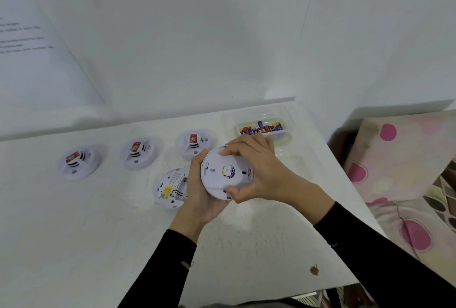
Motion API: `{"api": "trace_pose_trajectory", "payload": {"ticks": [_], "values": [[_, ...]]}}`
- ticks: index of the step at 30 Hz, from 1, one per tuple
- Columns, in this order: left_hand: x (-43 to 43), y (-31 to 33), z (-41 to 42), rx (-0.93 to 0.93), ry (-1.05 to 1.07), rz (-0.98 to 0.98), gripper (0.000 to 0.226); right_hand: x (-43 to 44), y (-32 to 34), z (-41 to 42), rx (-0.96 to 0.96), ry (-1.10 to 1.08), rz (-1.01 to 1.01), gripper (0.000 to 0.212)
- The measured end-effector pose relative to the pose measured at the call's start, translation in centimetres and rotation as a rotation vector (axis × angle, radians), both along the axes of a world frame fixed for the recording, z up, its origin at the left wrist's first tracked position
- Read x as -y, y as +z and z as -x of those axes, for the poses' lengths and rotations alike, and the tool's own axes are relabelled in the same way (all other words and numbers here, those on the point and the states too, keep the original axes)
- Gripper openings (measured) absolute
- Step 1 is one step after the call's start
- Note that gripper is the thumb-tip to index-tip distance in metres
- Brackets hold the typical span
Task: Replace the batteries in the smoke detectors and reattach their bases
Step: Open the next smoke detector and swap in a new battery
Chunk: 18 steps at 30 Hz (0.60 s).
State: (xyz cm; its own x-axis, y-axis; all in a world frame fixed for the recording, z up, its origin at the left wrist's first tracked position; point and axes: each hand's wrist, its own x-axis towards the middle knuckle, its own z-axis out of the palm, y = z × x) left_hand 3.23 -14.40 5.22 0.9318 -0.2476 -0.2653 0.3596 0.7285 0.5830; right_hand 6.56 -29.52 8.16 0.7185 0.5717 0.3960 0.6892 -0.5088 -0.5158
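Note:
Both hands hold one round white smoke detector (223, 172) above the table, its flat base side toward me. My left hand (199, 196) cups it from the left and below. My right hand (256, 172) grips its base at the top and bottom right. Another detector (171, 188) lies on the table with its back up, showing labels and an open compartment, partly hidden by my left hand. Three more detectors (79, 162) (139, 152) (195, 142) stand in a row behind, face up with red tags. A clear tub of batteries (261, 128) sits at the back right.
The white table (98, 233) ends at a right edge near a bed with a pink-spotted cover (407, 172). White walls rise behind the table. A small brown speck (314, 270) lies near the front right corner.

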Motion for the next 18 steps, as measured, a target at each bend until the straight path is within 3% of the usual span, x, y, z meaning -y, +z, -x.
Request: {"api": "trace_pose_trajectory", "payload": {"ticks": [7, 11, 15, 18], "values": [[-1.7, -0.3, -1.3, 0.013, 0.059, -0.051, 0.056, -0.3, -0.9, 1.9, -0.13, -0.05, -0.268, 0.069], [-3.3, -1.0, -1.7, 0.033, 0.171, -0.045, 0.069, 0.2, -3.7, 3.8, -0.156, 0.025, -0.15, 0.067], [-5.7, -1.4, -2.2, 0.102, 0.332, 0.097, 0.053, 0.3, -8.0, 5.7, -0.167, 0.079, -0.002, 0.061], [-6.0, -1.2, -2.2, 0.144, 0.331, 0.109, 0.05, 0.5, -9.8, 5.8, -0.241, 0.092, 0.054, 0.056]]}}
